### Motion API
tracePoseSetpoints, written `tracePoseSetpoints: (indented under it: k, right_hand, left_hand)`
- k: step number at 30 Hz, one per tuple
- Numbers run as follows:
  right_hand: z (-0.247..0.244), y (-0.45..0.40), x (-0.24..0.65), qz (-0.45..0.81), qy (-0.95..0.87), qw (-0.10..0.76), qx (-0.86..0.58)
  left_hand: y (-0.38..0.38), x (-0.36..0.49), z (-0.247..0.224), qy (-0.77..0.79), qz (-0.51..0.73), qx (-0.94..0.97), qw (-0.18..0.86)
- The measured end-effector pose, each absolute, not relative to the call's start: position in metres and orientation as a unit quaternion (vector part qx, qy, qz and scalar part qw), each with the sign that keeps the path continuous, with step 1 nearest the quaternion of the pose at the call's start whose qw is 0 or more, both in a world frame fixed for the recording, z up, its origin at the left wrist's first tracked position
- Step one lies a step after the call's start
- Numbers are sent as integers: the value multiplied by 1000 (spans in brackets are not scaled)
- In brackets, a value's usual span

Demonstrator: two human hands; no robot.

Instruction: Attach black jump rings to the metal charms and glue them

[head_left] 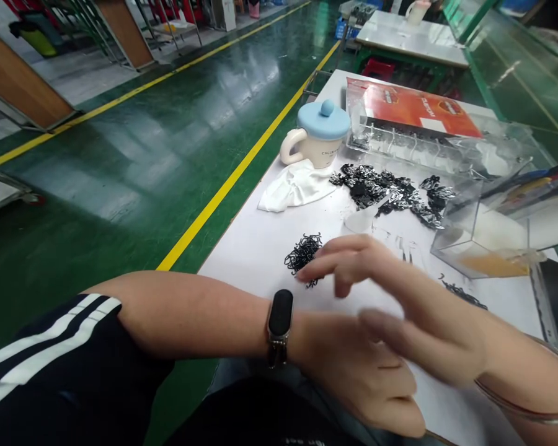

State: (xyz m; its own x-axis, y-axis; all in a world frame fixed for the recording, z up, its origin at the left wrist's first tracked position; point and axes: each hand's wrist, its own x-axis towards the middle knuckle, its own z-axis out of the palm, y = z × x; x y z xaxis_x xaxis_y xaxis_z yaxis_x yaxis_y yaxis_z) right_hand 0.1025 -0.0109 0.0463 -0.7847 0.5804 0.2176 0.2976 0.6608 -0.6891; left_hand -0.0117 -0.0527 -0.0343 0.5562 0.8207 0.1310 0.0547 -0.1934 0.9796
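My left hand (pixel 363 375), with a black fitness band (pixel 281 313) on its wrist, is low over the near edge of the white table (pixel 246 254). Its fingers are curled closed, and whatever they may hold is hidden. Just above it is my right hand (pixel 395 297), slightly blurred, fingers apart with nothing visible between them. A metal bangle (pixel 525 399) circles the right wrist. Beyond the right fingertips lies a small heap of black hook-shaped pieces (pixel 302 253). A second row of small black pieces (pixel 465 294) is partly hidden behind my right hand.
A larger pile of shiny black parts (pixel 381 189) lies farther back, near a white scoop-like piece (pixel 360 218). A blue-lidded mug (pixel 323 133), white cloth (pixel 297 186), orange box (pixel 413 108) and clear container (pixel 483 238) stand around. Green floor (pixel 167 155) runs left.
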Motion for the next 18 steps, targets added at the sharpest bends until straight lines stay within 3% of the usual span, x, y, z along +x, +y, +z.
tracePoseSetpoints:
  k: [1,3,6,9,18]
  right_hand:
    - [41,-7,108,331,-869,243,-278]
    - [28,0,117,314,-857,239,-331]
    - [5,8,122,258,-887,128,-360]
    - [-12,12,117,226,-900,74,-365]
    - [-20,9,113,227,-891,117,-374]
  left_hand:
    - [-45,-12,-33,218,331,752,527]
    - [-34,-11,-31,-27,308,881,358]
    - [-28,-9,-34,-147,309,926,157]
    - [-29,-7,-39,-159,329,923,124]
    - [-42,-11,-46,-103,387,909,117]
